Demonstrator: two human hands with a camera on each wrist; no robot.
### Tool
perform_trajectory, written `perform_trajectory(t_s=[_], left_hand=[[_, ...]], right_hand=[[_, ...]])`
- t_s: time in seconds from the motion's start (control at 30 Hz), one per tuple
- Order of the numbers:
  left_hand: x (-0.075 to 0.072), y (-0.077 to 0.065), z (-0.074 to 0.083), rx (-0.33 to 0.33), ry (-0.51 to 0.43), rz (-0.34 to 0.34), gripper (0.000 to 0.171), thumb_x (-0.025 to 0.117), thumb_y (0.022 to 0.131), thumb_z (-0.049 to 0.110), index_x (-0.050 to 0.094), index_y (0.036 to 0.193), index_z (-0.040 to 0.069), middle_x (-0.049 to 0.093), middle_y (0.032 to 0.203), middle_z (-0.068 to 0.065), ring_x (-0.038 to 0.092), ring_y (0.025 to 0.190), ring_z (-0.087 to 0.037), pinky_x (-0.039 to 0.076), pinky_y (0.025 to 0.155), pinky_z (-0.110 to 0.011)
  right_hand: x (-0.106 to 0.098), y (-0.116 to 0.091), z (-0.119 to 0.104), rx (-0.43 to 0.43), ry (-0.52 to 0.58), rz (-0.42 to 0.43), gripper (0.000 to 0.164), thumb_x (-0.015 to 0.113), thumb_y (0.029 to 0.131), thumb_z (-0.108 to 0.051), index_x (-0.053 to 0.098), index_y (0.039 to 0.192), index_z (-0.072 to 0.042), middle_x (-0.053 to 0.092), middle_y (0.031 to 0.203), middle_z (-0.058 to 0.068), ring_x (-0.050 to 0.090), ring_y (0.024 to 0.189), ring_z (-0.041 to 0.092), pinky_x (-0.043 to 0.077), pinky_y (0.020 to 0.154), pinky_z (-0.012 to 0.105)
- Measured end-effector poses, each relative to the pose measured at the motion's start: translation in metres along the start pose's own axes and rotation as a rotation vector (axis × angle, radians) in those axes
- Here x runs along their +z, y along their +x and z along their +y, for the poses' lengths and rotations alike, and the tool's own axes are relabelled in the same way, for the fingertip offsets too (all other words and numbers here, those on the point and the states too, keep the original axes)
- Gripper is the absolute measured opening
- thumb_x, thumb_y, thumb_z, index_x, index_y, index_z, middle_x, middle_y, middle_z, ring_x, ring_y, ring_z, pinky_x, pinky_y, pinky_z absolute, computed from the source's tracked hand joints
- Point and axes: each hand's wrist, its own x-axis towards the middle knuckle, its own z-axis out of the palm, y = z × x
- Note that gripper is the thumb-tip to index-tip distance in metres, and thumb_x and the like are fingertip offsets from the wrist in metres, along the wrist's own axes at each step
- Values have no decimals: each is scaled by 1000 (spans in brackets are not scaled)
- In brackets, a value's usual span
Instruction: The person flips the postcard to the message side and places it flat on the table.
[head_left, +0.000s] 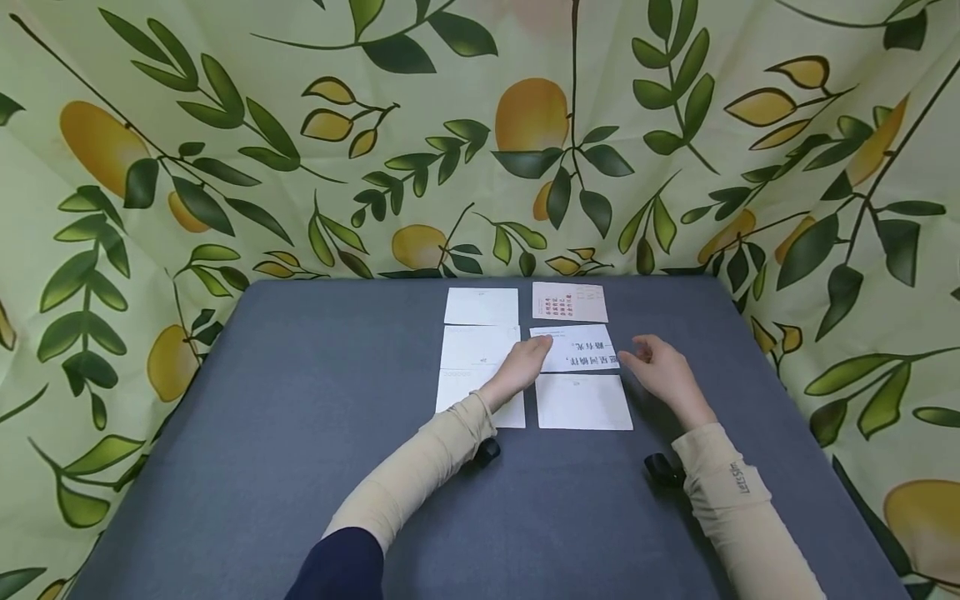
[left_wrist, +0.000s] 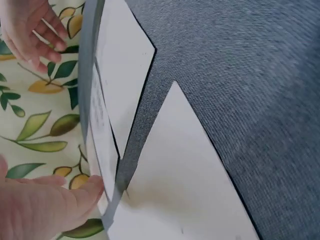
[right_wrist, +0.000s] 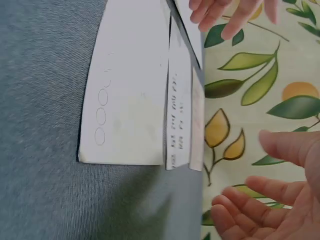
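In the head view a white card with dark handwriting-style characters (head_left: 577, 347) lies in the middle of the right column of cards. My left hand (head_left: 519, 367) is over its left edge, fingertips at the card; whether they press on it I cannot tell. To the card's right is my right hand (head_left: 663, 373), fingers loosely bent and nothing in them. The right wrist view shows that right hand (right_wrist: 275, 195) with thumb and fingers apart. Below the written card lies a plain white card (head_left: 585, 402); above it, a pinkish card with red characters (head_left: 568, 302).
A left column holds white cards: a top one (head_left: 482, 307), a middle one (head_left: 480, 343) and a lower one (head_left: 457, 386), partly behind the left forearm. They lie on a grey cloth-covered table (head_left: 300, 400). A leaf-and-fruit patterned curtain (head_left: 450, 192) hangs behind the table.
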Motion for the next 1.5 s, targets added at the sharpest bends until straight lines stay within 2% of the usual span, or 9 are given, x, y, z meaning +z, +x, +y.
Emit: perform_trajectory(t_s=[0.2,0.33,0.5,0.7,0.9,1.0,1.27,1.4,1.5], left_hand=[[-1,5,-6,-93,-221,-23,75,6,96,56,19,148,3,17,156,-15,16,144,-30,21,115,-48],[-4,8,-11,-112,-382,-50,76,6,96,56,13,149,1,12,156,-17,15,145,-30,21,116,-41],[-5,10,-16,-119,-487,-55,82,5,94,59,11,148,-3,14,154,-23,20,143,-32,25,115,-39],[-5,10,-18,-150,-564,-32,81,5,95,58,14,147,-3,19,152,-26,24,142,-33,26,115,-38],[-6,13,-19,-153,-648,-9,78,7,96,56,12,148,-2,18,152,-27,24,141,-35,25,115,-38],[-6,14,-19,-146,-668,4,76,8,97,55,9,148,0,17,152,-28,23,141,-35,24,116,-37],[-10,14,-12,-128,-685,52,71,13,99,51,12,148,0,25,150,-25,28,140,-32,25,115,-36],[-11,13,-7,-124,-607,59,66,23,100,47,18,148,2,32,148,-19,33,137,-28,27,115,-35],[-11,11,-4,-112,-502,66,62,30,99,44,24,147,4,31,150,-14,31,139,-26,27,114,-37]], right_hand=[[10,19,-2,119,156,-35,79,50,94,-38,11,146,7,34,140,35,38,127,46,39,99,56],[19,29,2,179,243,-86,85,48,94,-41,0,147,4,26,144,35,33,132,47,34,104,56],[31,41,12,209,276,-113,87,48,93,-44,0,147,4,25,145,35,33,131,47,33,105,57],[57,69,51,195,302,-76,96,47,88,-58,2,148,2,32,142,34,43,124,45,39,100,56],[67,76,66,182,387,-48,86,47,90,-56,17,147,1,42,136,27,50,118,37,43,98,49],[65,71,63,185,407,-40,79,45,92,-52,22,145,3,44,134,24,51,116,34,44,98,45],[39,41,23,196,550,-89,66,44,97,-37,28,142,9,38,140,27,46,114,26,44,99,35],[33,35,16,213,612,-104,70,45,96,-40,23,145,6,34,144,26,42,120,29,37,107,41],[34,35,15,226,653,-94,73,47,95,-43,22,146,3,33,145,23,39,123,30,34,110,43]])
